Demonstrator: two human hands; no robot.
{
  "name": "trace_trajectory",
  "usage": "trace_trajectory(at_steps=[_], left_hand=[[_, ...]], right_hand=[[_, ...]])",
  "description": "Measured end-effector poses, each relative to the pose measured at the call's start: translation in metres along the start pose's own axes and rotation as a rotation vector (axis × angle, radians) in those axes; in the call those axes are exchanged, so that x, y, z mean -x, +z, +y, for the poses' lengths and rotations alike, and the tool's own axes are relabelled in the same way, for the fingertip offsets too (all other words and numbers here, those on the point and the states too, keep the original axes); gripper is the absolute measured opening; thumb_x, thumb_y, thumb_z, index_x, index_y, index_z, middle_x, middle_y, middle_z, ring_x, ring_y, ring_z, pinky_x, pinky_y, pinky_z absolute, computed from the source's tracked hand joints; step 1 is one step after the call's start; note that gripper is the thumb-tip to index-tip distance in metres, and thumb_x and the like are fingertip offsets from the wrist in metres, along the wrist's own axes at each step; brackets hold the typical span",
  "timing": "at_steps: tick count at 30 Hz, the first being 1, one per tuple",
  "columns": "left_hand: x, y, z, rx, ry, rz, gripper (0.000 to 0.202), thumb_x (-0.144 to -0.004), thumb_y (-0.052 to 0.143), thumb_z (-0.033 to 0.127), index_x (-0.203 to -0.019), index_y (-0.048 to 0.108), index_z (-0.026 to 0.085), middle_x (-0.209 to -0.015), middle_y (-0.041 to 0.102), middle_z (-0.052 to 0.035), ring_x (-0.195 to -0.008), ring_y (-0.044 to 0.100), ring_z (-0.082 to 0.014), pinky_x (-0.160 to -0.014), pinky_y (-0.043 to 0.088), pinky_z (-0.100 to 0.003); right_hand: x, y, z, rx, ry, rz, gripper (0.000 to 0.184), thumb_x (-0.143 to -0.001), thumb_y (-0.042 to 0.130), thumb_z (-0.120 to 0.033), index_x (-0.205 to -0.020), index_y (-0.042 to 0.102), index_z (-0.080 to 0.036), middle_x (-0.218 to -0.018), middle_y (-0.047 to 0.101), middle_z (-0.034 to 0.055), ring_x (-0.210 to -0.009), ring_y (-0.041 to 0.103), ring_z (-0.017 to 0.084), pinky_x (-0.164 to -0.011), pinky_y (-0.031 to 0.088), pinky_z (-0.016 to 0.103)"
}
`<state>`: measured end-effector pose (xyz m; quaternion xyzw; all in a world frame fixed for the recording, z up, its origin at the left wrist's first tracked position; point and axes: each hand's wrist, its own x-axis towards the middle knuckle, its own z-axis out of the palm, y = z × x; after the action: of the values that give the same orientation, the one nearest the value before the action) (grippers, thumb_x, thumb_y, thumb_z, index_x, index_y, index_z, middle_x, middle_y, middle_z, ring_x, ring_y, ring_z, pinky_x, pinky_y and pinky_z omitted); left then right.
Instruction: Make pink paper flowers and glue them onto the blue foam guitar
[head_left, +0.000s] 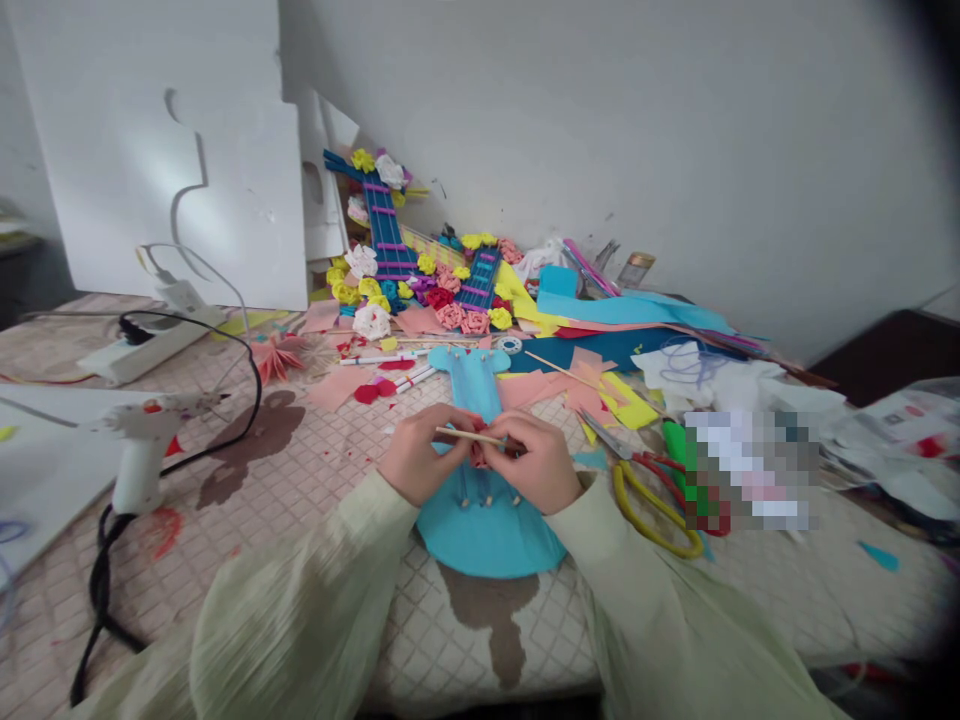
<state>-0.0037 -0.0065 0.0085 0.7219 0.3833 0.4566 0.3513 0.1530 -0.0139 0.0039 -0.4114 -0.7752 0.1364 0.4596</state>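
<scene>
A thin wooden stick [469,434] lies level between my two hands, above the middle of a light blue guitar-shaped paper craft [491,545]. My left hand [421,455] is closed in a pinch at one side of the stick. On the other side, my right hand [538,458] pinches too, thumb and fingers pressed together. A small piece of red-pink paper [478,457] shows between the fingertips, partly covered by them. Small pale pegs with dark strings stand on the blue craft's body and head; the hands hide its middle.
To the left are a white glue gun [139,465] with a black cable and a power strip [150,335]. Scissors [660,500] with yellow and red handles lie at right. Behind stand decorated paper guitars [386,225] and paper flowers [450,315], with scraps around.
</scene>
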Motion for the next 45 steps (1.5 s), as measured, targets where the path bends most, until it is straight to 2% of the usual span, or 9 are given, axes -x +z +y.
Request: trace_trajectory(at_steps=[6,11,15,19,24,27,33,39,45], left_hand=[[-0.002,0.001,-0.003,0.356,-0.137,0.059,0.041,-0.072,0.058,0.024,-0.109,0.04,0.021,-0.095,0.057,-0.0041,-0.074,0.058,-0.013,-0.06,0.048,-0.025],[-0.005,-0.001,-0.005,0.525,-0.274,-0.12,0.023,-0.072,0.057,0.029,-0.088,0.057,0.013,-0.079,0.06,-0.0036,-0.072,0.057,-0.0145,-0.065,0.046,-0.027],[-0.004,-0.001,-0.005,0.593,-0.351,-0.136,0.024,-0.067,0.062,0.031,-0.082,0.059,0.013,-0.073,0.06,-0.0017,-0.063,0.055,-0.0119,-0.06,0.046,-0.025],[-0.005,-0.001,-0.003,0.517,-0.315,-0.11,0.022,-0.067,0.061,0.031,-0.078,0.059,0.012,-0.066,0.058,-0.0003,-0.06,0.053,-0.0103,-0.058,0.044,-0.023],[-0.005,0.0,0.001,0.348,-0.235,-0.069,0.02,-0.071,0.055,0.03,-0.078,0.059,0.012,-0.063,0.055,-0.0002,-0.057,0.05,-0.01,-0.053,0.043,-0.022],[-0.003,0.002,0.002,0.234,-0.176,-0.005,0.018,-0.073,0.052,0.031,-0.07,0.057,0.013,-0.059,0.051,0.0008,-0.055,0.046,-0.0095,-0.048,0.04,-0.019],[-0.001,0.003,0.002,0.155,-0.096,0.041,0.018,-0.076,0.047,0.028,-0.065,0.052,0.014,-0.059,0.047,0.0013,-0.054,0.044,-0.0089,-0.046,0.038,-0.018],[-0.001,0.001,-0.001,0.13,-0.079,0.022,0.015,-0.077,0.047,0.026,-0.071,0.055,0.014,-0.062,0.049,0.0002,-0.06,0.048,-0.011,-0.053,0.04,-0.02],[-0.003,0.0,0.0,0.116,-0.084,0.029,0.018,-0.078,0.046,0.029,-0.074,0.056,0.014,-0.067,0.052,-0.0017,-0.066,0.05,-0.0133,-0.057,0.041,-0.022]], right_hand=[[-0.001,-0.003,-0.002,-0.343,0.333,-0.014,0.009,-0.074,0.056,-0.026,-0.073,0.052,-0.018,-0.056,0.053,-0.0032,-0.04,0.045,0.006,-0.037,0.032,0.018],[-0.003,-0.006,-0.006,-0.441,0.372,-0.036,0.012,-0.073,0.059,-0.028,-0.072,0.052,-0.017,-0.055,0.05,-0.0043,-0.038,0.039,0.004,-0.034,0.027,0.017],[-0.004,-0.01,-0.007,-0.46,0.351,-0.08,0.012,-0.073,0.058,-0.028,-0.074,0.054,-0.017,-0.056,0.05,-0.0037,-0.04,0.04,0.005,-0.036,0.027,0.017],[-0.004,-0.012,-0.006,-0.435,0.34,-0.103,0.013,-0.074,0.057,-0.029,-0.076,0.057,-0.017,-0.054,0.05,-0.0036,-0.039,0.039,0.005,-0.036,0.028,0.018],[-0.002,-0.008,-0.006,-0.208,0.211,0.024,0.01,-0.074,0.055,-0.025,-0.069,0.059,-0.016,-0.054,0.052,-0.0023,-0.043,0.041,0.007,-0.042,0.032,0.02],[0.0,-0.006,-0.009,-0.116,0.119,0.07,0.011,-0.073,0.055,-0.023,-0.064,0.058,-0.016,-0.059,0.055,0.0,-0.049,0.046,0.009,-0.046,0.036,0.021],[0.0,-0.011,-0.015,-0.21,0.116,-0.019,0.013,-0.076,0.051,-0.024,-0.073,0.061,-0.016,-0.064,0.057,0.0011,-0.052,0.047,0.01,-0.047,0.036,0.022],[-0.003,-0.016,-0.015,-0.259,0.286,0.029,0.018,-0.077,0.052,-0.029,-0.073,0.062,-0.015,-0.05,0.046,-0.0039,-0.041,0.035,0.007,-0.039,0.027,0.021],[-0.003,-0.019,-0.015,-0.267,0.176,-0.05,0.016,-0.077,0.053,-0.028,-0.07,0.062,-0.017,-0.064,0.056,0.0011,-0.058,0.049,0.012,-0.05,0.036,0.024]])
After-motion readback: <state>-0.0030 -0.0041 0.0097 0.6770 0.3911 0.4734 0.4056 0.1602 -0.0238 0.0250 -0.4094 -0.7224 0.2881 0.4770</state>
